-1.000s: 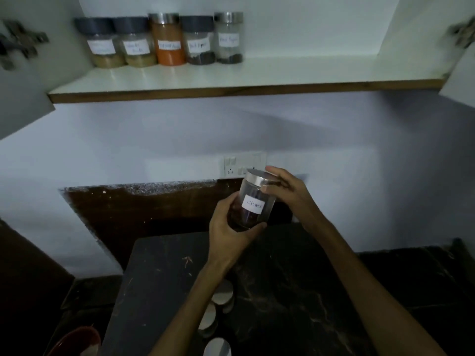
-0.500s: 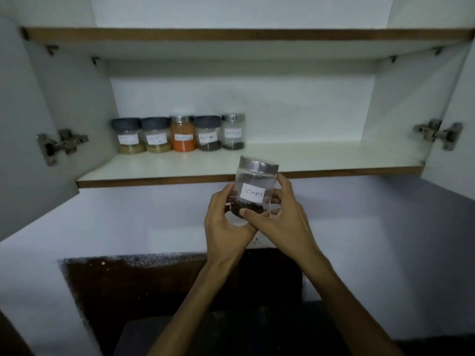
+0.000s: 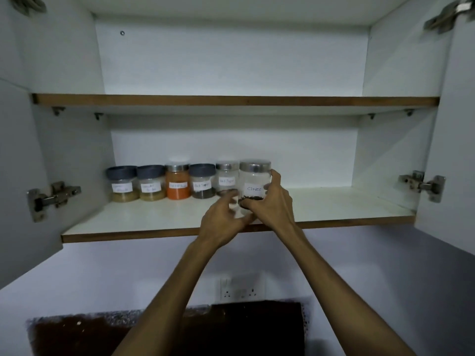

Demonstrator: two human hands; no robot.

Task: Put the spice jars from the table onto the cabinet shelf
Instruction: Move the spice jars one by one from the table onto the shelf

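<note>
A clear jar labelled "Cloves" (image 3: 255, 176), with a steel lid and dark cloves at the bottom, is over the lower cabinet shelf (image 3: 154, 217), at the right end of a row of jars. My right hand (image 3: 273, 205) grips it from the right side. My left hand (image 3: 221, 222) is blurred just left of the jar's base, fingers apart, holding nothing. In the row stand two grey-lidded jars (image 3: 122, 185) (image 3: 151, 183), an orange jar (image 3: 177, 186), another grey-lidded jar (image 3: 202, 182) and a steel-lidded jar (image 3: 226, 179).
Both cabinet doors stand open, with hinges at the left (image 3: 48, 199) and right (image 3: 424, 185). The upper shelf (image 3: 231, 100) runs above. The lower shelf is bare to the right of the jars. A wall socket (image 3: 241, 289) and a dark panel (image 3: 77, 335) lie below.
Both hands have lifted the Cloves jar from chest height up onto the shelf beside the row. My left hand has come off the jar. The view tilted upward.
</note>
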